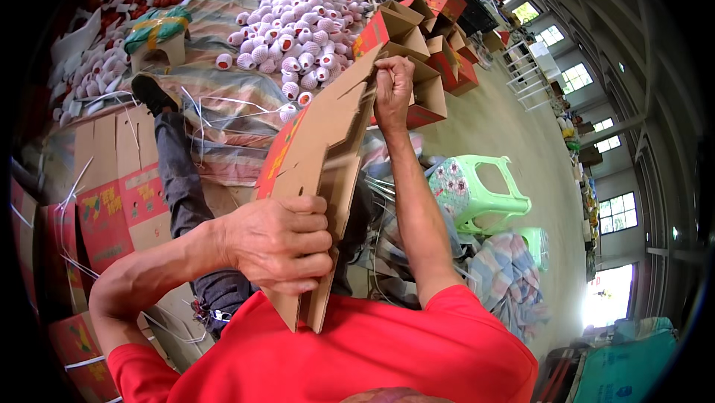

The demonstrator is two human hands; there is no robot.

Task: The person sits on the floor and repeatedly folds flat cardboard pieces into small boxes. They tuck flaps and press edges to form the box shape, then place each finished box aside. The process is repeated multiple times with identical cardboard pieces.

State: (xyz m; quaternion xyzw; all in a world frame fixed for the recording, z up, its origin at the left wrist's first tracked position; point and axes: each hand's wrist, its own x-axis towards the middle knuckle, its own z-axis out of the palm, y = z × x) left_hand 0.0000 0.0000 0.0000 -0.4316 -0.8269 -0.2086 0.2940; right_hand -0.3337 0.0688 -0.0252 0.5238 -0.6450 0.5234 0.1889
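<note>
Concrete warehouse floor, heap of foam-netted fruit (298, 30) beyond flat unfolded carton (316, 157). Carton brown inside, red printed outside, held upright before chest. Left hand (279, 243) clamps its near edge; right hand (392, 90) pinches far flap. Green plastic stool (477, 194) right of carton.

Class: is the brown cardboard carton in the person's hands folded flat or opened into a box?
Folded flat: the brown cardboard carton shows layered panels pressed together.

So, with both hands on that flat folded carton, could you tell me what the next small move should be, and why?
Probably spread it open. The left hand grips the near end of the flattened cardboard carton and the right hand pinches the far top edge, so pulling the panels apart looks easiest.
</note>
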